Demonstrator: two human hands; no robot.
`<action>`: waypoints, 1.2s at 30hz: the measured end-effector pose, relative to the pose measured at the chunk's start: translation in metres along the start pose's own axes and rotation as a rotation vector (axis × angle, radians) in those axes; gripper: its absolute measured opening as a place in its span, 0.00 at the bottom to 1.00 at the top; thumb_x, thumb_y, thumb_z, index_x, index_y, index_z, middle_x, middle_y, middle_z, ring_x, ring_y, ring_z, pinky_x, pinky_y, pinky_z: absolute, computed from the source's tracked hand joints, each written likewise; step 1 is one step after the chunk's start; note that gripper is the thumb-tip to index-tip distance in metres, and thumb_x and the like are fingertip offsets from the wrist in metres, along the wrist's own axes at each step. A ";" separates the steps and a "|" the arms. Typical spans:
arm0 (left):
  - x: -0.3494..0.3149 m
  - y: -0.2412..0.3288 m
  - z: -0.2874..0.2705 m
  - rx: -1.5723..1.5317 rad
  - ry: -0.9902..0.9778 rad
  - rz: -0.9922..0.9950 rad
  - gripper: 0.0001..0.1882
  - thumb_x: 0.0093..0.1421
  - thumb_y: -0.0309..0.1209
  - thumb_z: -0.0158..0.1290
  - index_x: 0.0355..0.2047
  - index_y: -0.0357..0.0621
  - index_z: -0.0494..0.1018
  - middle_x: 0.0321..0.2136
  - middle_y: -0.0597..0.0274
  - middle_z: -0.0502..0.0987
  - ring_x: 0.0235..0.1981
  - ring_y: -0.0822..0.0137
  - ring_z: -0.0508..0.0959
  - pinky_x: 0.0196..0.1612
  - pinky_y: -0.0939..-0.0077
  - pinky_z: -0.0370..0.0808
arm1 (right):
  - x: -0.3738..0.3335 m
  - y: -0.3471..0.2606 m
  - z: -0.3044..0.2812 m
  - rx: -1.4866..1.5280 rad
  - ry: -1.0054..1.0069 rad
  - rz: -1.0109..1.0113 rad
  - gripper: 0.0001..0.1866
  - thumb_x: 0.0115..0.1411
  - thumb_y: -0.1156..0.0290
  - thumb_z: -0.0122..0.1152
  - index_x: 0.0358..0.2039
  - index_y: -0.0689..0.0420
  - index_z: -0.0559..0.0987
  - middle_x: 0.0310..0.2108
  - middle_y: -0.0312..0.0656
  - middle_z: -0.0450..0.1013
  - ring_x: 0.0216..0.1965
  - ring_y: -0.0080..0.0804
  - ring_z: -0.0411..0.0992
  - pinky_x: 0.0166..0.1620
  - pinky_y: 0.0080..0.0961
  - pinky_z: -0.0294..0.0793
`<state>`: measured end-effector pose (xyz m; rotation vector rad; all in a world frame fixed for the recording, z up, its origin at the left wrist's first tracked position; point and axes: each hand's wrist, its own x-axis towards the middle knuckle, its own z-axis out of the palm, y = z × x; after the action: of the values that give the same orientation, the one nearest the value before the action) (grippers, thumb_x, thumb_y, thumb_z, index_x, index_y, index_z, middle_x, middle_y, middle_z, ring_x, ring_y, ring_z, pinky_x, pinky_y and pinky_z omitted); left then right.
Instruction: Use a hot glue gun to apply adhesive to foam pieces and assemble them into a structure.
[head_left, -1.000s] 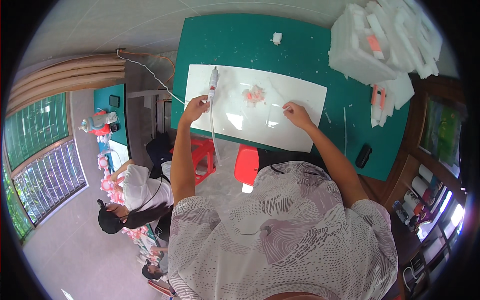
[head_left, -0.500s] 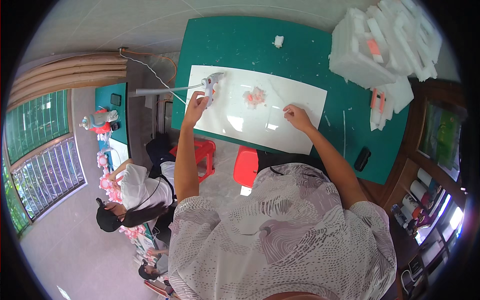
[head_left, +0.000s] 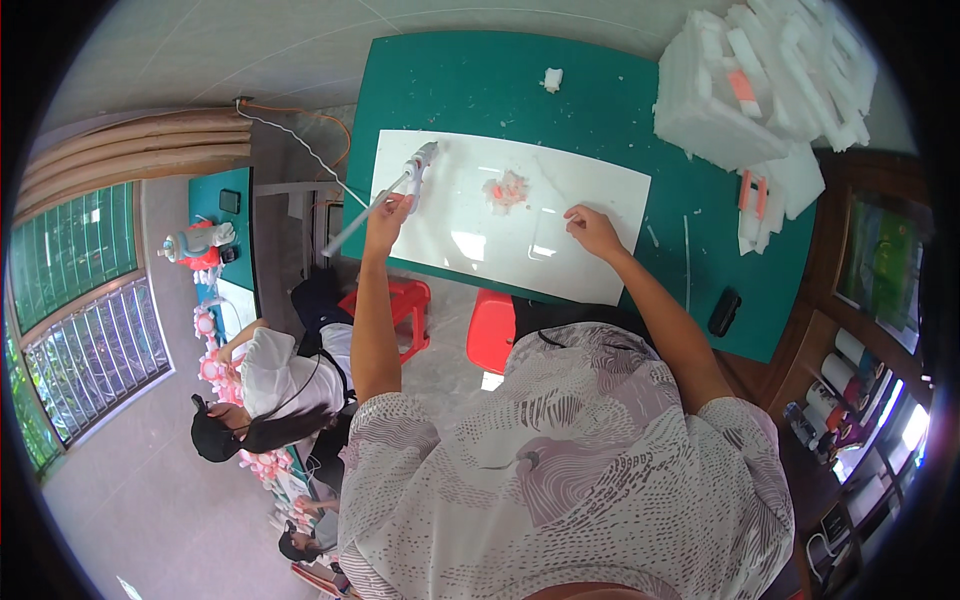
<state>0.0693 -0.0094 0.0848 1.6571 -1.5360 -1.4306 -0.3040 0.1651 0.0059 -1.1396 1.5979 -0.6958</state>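
Observation:
My left hand (head_left: 386, 224) is closed round the handle of a white-and-grey glue gun (head_left: 418, 178) over the left part of a white board (head_left: 590, 275). A long pale glue stick (head_left: 352, 232) juts from the back of the gun toward the lower left. My right hand (head_left: 597, 234) hovers by the board's right side, thumb and fingers pinched together. Something small and whitish may be at those fingertips; I cannot make it out. Between the hands, a small heap of pink and white scraps (head_left: 507, 192) lies on the board.
The board rests on a green table (head_left: 480, 80). White foam blocks (head_left: 700, 110) are piled at the far right. A black case (head_left: 725, 312) and a thin pale stick (head_left: 687, 260) lie at right. A white cord (head_left: 310, 148) runs left. Red stools (head_left: 491, 335) and a seated co-worker (head_left: 285, 375) are nearby.
My left hand has turned the glue gun: its nozzle points more up and right, and the glue stick has swung down from level to slanting. My right hand stays nearly in place.

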 end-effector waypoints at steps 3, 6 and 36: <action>-0.002 -0.008 -0.004 0.051 0.017 0.035 0.10 0.60 0.32 0.58 0.33 0.39 0.71 0.25 0.65 0.77 0.25 0.80 0.70 0.29 0.83 0.64 | 0.000 0.000 0.001 -0.003 0.003 -0.018 0.11 0.56 0.73 0.58 0.40 0.58 0.76 0.28 0.40 0.77 0.30 0.28 0.76 0.35 0.24 0.73; -0.006 -0.001 0.002 0.054 0.003 0.027 0.10 0.59 0.33 0.59 0.31 0.40 0.71 0.24 0.66 0.77 0.24 0.80 0.69 0.29 0.83 0.65 | -0.003 -0.002 -0.002 0.032 0.014 0.022 0.10 0.54 0.73 0.58 0.37 0.59 0.77 0.28 0.43 0.77 0.31 0.35 0.76 0.38 0.27 0.74; -0.015 0.005 0.008 0.185 0.462 0.186 0.18 0.48 0.35 0.68 0.27 0.31 0.76 0.22 0.59 0.79 0.23 0.77 0.74 0.27 0.82 0.71 | -0.001 0.006 0.001 0.002 0.014 -0.013 0.09 0.55 0.73 0.57 0.37 0.59 0.77 0.28 0.41 0.77 0.31 0.29 0.76 0.38 0.24 0.74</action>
<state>0.0626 0.0053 0.0919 1.7415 -1.5310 -0.7593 -0.3048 0.1683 0.0010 -1.1469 1.6026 -0.7146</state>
